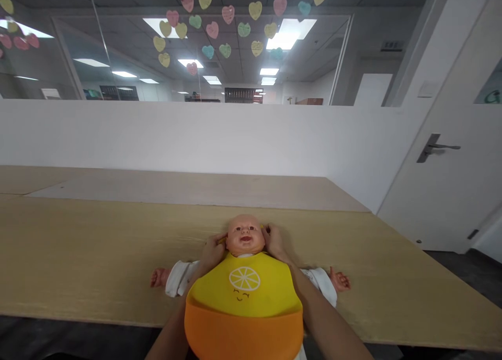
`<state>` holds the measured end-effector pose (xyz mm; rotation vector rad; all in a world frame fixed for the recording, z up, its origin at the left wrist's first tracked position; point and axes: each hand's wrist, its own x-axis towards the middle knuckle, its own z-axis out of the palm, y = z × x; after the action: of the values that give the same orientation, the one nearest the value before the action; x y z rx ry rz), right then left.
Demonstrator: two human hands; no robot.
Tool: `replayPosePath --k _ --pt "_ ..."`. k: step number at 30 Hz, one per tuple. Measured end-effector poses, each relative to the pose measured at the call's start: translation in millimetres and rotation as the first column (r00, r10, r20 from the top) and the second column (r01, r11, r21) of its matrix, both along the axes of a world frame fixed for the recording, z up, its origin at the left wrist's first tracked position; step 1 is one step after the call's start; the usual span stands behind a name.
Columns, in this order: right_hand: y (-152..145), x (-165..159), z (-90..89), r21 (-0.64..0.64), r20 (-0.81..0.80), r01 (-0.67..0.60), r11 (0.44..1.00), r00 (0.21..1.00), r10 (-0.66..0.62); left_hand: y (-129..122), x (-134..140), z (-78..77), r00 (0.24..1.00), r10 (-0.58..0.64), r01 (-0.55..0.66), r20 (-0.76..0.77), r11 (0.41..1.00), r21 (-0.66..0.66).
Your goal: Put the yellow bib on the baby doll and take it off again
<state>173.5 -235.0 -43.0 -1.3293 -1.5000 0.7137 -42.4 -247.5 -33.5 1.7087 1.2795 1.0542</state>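
Observation:
A baby doll (246, 240) in white clothes lies on its back, head away from me and arms spread to both sides. Over its chest lies a yellow silicone bib (270, 284) with a lemon slice print and an orange pocket (243, 331) at the lower end. Beside the left of the doll's head, my left hand (214, 251) is closed on one yellow neck strap of the bib. My right hand (273, 241) is at the other side of the head, fingers closed around the other strap end, of which only a little yellow shows. Behind the neck, the straps are hidden.
The doll rests on a wooden table (98, 250), whose near edge runs below my forearms. A white wall (176, 138) with a window above it, dotted with heart-shaped notes (228, 14), stands behind. At the right is a white door with a metal handle (431, 148).

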Motion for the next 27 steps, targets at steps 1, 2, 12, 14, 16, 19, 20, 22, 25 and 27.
replayPosePath --k 1,2,12,14,16,19,20,22,25,27 --pt "1 0 -2.5 0.021 -0.006 0.079 0.997 0.997 -0.079 0 0 -0.4 1.000 0.002 -0.002 -0.002 1.000 0.006" --pt "1 0 -4.8 0.039 -0.012 0.146 0.988 0.989 -0.146 1 0 -1.1 1.000 0.007 -0.007 -0.006 1.000 0.007" --pt "-8 -1 6.9 -0.022 0.229 0.234 0.972 0.948 -0.223 2 0 0.2 0.999 0.045 -0.045 0.000 0.997 -0.060" --pt "-10 -1 12.9 -0.035 0.253 0.263 0.964 0.936 -0.247 2 -1 1.3 0.996 0.083 -0.082 0.012 0.993 -0.082" --pt "-10 2 18.4 -0.041 0.256 0.310 0.950 0.922 -0.290 2 -3 1.3 0.990 0.126 -0.120 0.063 0.989 -0.087" --pt "-9 7 25.3 -0.009 0.192 0.360 0.933 0.916 -0.352 0 -7 2.0 0.958 0.197 -0.183 0.208 0.980 -0.084" --pt "-10 10 27.6 0.021 0.137 0.353 0.935 0.926 -0.352 -1 -9 3.4 0.942 0.205 -0.188 0.265 0.978 -0.088" --pt "-14 13 33.3 0.107 -0.006 0.322 0.941 0.946 -0.323 -5 -11 9.9 0.908 0.192 -0.162 0.372 0.981 -0.111" --pt "-30 14 47.3 0.208 -0.208 0.262 0.943 0.953 -0.219 -12 -16 29.7 0.860 0.132 -0.064 0.493 0.986 -0.153" --pt "-47 10 61.4 0.243 -0.304 0.172 0.955 0.948 -0.093 -18 -20 48.5 0.852 0.060 0.021 0.520 0.989 -0.149"
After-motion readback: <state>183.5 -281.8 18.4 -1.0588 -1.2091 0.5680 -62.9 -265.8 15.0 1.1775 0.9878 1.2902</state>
